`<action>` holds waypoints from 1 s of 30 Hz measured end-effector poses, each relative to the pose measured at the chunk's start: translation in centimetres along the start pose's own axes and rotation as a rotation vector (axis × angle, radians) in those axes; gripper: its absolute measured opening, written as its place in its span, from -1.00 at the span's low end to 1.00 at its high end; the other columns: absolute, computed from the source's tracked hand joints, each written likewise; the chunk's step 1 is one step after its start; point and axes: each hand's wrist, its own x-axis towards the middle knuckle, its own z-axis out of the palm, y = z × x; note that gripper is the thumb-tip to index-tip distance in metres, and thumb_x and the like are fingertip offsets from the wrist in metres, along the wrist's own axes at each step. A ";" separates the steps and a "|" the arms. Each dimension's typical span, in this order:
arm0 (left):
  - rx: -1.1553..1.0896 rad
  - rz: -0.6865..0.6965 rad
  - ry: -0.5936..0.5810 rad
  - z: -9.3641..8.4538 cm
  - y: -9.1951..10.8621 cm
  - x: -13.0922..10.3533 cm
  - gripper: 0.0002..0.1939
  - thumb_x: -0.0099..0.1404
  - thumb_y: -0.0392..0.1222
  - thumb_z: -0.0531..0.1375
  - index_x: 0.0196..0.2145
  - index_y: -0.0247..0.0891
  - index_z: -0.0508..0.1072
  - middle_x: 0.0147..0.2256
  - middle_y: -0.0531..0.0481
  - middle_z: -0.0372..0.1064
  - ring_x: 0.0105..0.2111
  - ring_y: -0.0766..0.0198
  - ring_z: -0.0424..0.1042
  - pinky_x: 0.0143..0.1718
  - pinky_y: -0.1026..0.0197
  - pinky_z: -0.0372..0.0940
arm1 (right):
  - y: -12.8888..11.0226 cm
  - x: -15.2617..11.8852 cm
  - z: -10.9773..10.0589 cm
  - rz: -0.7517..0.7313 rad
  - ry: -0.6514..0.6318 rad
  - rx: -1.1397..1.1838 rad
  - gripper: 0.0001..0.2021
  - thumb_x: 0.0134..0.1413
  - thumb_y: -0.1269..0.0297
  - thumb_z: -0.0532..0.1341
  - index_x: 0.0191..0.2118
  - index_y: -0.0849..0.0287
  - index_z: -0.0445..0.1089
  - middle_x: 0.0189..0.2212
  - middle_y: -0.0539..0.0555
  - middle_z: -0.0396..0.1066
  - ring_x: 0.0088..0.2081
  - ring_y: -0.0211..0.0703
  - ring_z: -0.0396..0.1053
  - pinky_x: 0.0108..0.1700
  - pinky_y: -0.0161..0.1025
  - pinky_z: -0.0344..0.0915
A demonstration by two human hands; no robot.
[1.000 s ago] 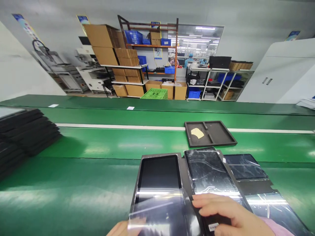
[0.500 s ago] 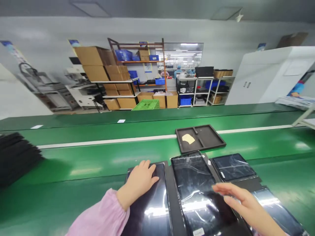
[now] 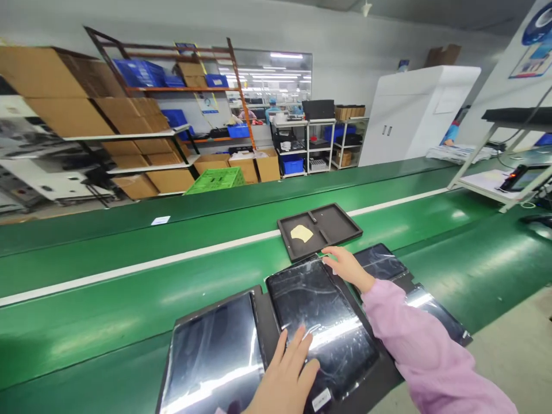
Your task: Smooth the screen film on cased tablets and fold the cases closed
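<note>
Left hand (image 3: 287, 371) lies over a screen (image 3: 323, 322) beside 1 white label (image 3: 321, 399), print illegible.

Nothing can be read: the white label (image 3: 321, 399) at the near end of the middle screen panel (image 3: 317, 313) is too small.

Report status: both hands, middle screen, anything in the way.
Left hand spread over middle screen, lower left. Right hand at its top right corner, grip unclear. Middle screen face up, glossy. Divided black tray just beyond.
</note>
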 end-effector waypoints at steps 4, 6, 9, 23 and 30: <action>-0.109 0.076 0.033 -2.8 -0.6 1.2 -0.66 0.06 0.02 0.25 -0.28 -0.24 0.35 -0.02 -0.26 0.30 0.05 -0.12 0.26 -0.13 -0.18 0.36 | -0.4 1.8 1.5 0.002 0.002 -0.080 -0.92 0.04 0.49 0.20 -0.44 0.25 0.33 -0.33 0.15 0.39 -0.20 -0.01 0.28 -0.06 -0.07 0.18; -0.199 -0.016 0.029 -3.6 -1.1 1.5 -0.64 0.10 0.10 0.20 -0.29 -0.23 0.35 -0.01 -0.26 0.30 0.06 -0.12 0.26 -0.13 -0.22 0.35 | -1.1 1.5 1.5 -0.030 0.003 -0.095 -0.85 0.05 0.54 0.17 -0.49 0.24 0.28 -0.36 0.15 0.36 -0.20 -0.01 0.25 -0.07 -0.06 0.16; -0.300 -0.368 0.055 -3.7 -2.4 1.1 -0.74 0.21 -0.06 0.12 -0.16 -0.20 0.30 -0.04 -0.20 0.32 -0.01 0.03 0.34 -0.11 -0.15 0.39 | -3.5 -0.5 -0.1 -0.141 -0.057 -0.069 -0.81 0.06 0.58 0.15 -0.49 0.21 0.24 -0.36 0.10 0.34 -0.20 -0.06 0.25 -0.06 -0.12 0.15; -1.106 -0.358 0.377 -7.8 -4.2 0.9 -0.81 0.22 -0.43 0.09 -0.30 -0.16 0.37 -0.29 0.01 0.31 -0.17 0.31 0.35 -0.18 0.28 0.38 | -3.3 -13.7 -6.8 -0.330 -0.350 0.215 -0.35 -0.13 0.07 0.40 0.07 0.17 0.20 -0.04 0.19 0.25 -0.03 0.00 0.24 -0.01 -0.17 0.21; -1.264 -0.291 0.301 -9.6 -4.4 1.2 -0.79 0.20 -0.42 0.11 -0.30 -0.12 0.39 -0.34 -0.02 0.33 -0.29 0.29 0.39 -0.30 0.24 0.38 | -2.3 -15.0 -4.3 -0.274 -0.373 0.161 -0.79 0.26 0.34 0.06 -0.41 0.19 0.33 -0.43 0.04 0.33 -0.33 -0.19 0.27 -0.28 -0.27 0.18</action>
